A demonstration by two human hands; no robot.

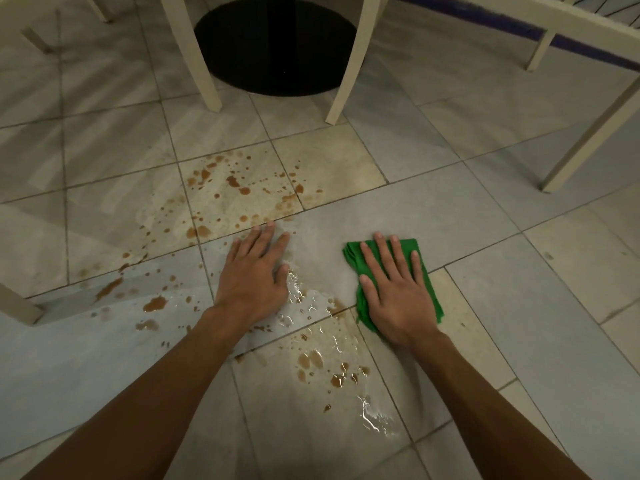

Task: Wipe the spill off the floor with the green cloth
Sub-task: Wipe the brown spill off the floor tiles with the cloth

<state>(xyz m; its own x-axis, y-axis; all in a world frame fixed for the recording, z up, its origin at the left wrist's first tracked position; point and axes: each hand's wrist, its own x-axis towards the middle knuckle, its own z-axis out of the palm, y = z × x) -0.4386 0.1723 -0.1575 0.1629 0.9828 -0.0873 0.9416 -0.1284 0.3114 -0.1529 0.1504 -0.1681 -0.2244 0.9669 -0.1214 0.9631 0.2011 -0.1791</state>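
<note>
Under my right hand (398,299) the green cloth (352,258) lies folded on the tiled floor (519,289), and I place everything else from it. The fingers (384,258) of that hand are straight and spread, pressing flat on the cloth without curling round it; green folds show past my thumb and beyond my fingertips. Just left of the cloth my left hand (252,275) lies palm down on bare tile, its fingers straight and holding nothing. Between that hand and the cloth, and on toward me, a clear wet film (304,299) glistens. The spill (235,183) is brown drops and blots: the thickest scatter sits left of the cloth and farther from me, another patch lies far left, and a smaller cluster sits nearer me than the cloth. None of the brown touches the cloth. Well beyond the cloth stand two pale chair legs (349,64) and a round black pedestal base (277,46).
</note>
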